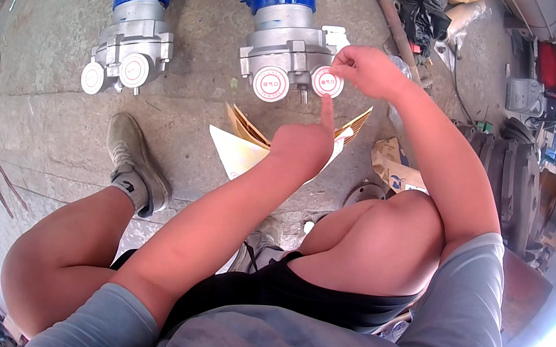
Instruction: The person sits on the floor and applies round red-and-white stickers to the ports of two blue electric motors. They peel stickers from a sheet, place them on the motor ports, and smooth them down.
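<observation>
- Knees and a grey shirt fill the near part of the view; the person is crouched on the concrete floor [41, 124], nearer than the right-hand blue-and-silver motor pump [284, 33], which serves as the landmark here.
- Sheets of cream and white backing paper [241, 148] lie on the floor just in front of the pump, between it and the knees.
- The left hand [305, 145] is held mostly curled, with only its index finger stretched out; the fingertip is pressed at the lower edge of the round white sticker with a red ring [327, 82] on the pump's right front port.
- The right hand [367, 69] is closed in a pinch on the sticker's upper right edge, just right of the pump's silver front block.
- A good result would likely come from the sticker being centred on the round cap first, then smoothed outward from the pinned edge so that no bubble or crease is trapped.
- A matching round sticker [270, 84] is already seated on the pump's left front port.
- A second blue-and-silver motor pump [135, 14] stands well left of the landmark.
</observation>
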### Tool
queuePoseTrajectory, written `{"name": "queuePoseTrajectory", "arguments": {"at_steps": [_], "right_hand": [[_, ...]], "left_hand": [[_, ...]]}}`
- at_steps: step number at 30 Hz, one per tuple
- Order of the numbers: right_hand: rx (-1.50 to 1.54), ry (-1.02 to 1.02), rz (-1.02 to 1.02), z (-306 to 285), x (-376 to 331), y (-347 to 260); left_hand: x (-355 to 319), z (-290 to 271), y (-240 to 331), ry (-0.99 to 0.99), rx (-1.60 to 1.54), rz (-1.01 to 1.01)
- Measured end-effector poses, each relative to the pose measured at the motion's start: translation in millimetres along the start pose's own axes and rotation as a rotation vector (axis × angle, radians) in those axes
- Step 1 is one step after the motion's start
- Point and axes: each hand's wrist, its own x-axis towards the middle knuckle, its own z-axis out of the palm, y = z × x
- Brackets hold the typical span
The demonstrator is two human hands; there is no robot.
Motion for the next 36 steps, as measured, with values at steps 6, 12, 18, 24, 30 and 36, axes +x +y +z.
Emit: {"name": "queuePoseTrajectory", "arguments": {"at_steps": [6, 12, 18, 24, 30, 36], "right_hand": [[0.048, -0.009, 0.044, 0, 0, -2], [0.122, 0.014, 0.077, 3, -2, 0], [0.215, 0.075, 0.118, 12, -5, 0], [0.364, 0.138, 0.183, 20, -4, 1], [0.594, 0.117, 0.241, 21, -1, 3], [0.550, 0.091, 0.341, 27, 9, -8]], "left_hand": [[0, 0, 0, -0.003, 0.005, -0.002], [1, 2, 0, 0.016, 0.047, 0.007], [4, 13, -3, 0.126, 0.093, 0.024], [3, 4, -1, 0.022, 0.043, -0.008], [1, 1, 2, 0.002, 0.026, -0.001], [0, 1, 0, 0.022, 0.027, 0.002]]}}
